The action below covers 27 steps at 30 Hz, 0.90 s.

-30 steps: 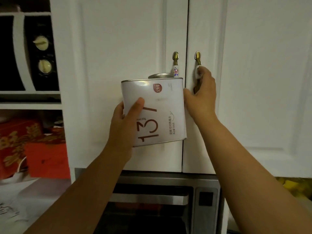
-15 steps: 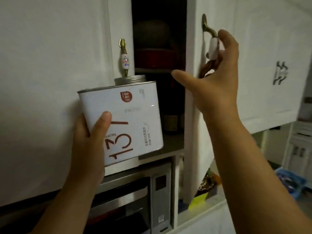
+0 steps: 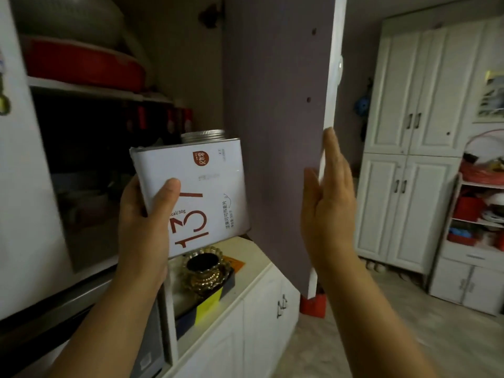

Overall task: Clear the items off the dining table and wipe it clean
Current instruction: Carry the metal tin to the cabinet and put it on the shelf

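- The left hand [image 3: 141, 227] is gripping a white tin [image 3: 196, 195] by its near side edge, thumb lying across the printed front and the fingers wrapping out of sight behind it; the tin is hanging in the air in front of the open cupboard, above the near edge of the counter [image 3: 253, 257].
- The right hand [image 3: 328, 203] is resting flat, fingers straight and together, against the free edge of the cupboard door [image 3: 275, 132], holding nothing and propping the door wide.
- The tin is looking like thin sheet metal: flat-faced, roughly square with rounded corners, smooth and faintly glossy, with a ribbed metal screw cap [image 3: 203, 135] on top. I am judging it stiff but easy to dent, and fairly light, since one hand is carrying it without strain.
- That smooth printed face is likely slippery; the side-edge pinch is working, though a palm under the base would be steadying it better for sliding onto a shelf.
- Inside, a red round box [image 3: 81, 64] is sitting on the upper shelf [image 3: 90, 88], and dark bottles with red labels [image 3: 163, 121] are standing at the back of the lower compartment, which is too dim to read for free room.
- A golden ribbed jar [image 3: 204, 271] is standing on the counter just beneath the tin.
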{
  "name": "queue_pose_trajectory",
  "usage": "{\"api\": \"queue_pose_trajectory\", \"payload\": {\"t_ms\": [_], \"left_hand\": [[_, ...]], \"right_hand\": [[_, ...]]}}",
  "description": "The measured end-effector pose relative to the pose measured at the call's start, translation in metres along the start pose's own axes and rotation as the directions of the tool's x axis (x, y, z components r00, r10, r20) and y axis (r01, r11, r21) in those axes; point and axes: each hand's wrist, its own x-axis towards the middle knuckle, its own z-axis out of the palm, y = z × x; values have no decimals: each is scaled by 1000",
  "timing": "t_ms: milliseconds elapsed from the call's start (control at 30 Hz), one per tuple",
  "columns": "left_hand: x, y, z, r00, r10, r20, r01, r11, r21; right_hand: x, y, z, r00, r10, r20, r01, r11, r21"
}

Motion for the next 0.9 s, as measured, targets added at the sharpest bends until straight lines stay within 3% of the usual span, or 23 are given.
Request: {"api": "queue_pose_trajectory", "payload": {"t_ms": [267, 367, 500, 667, 900], "left_hand": [[4, -43, 43, 992, -112, 62, 111, 993, 31], [4, -58, 61, 989, -124, 82, 120, 992, 50], [1, -79, 80, 985, -134, 107, 127, 989, 77], [2, -98, 92, 983, -148, 108, 138, 986, 95], [12, -106, 90, 984, -154, 89, 144, 983, 113]], "right_hand": [[-39, 86, -17, 980, 198, -9, -188, 917, -351], [-51, 127, -25, 932, 361, -7, -341, 873, -348], [-52, 168, -34, 806, 592, 24, -559, 773, -302], [-46, 200, -37, 747, 660, 83, -611, 731, -304], [-40, 224, -30, 717, 686, 125, -643, 720, -259]]}}
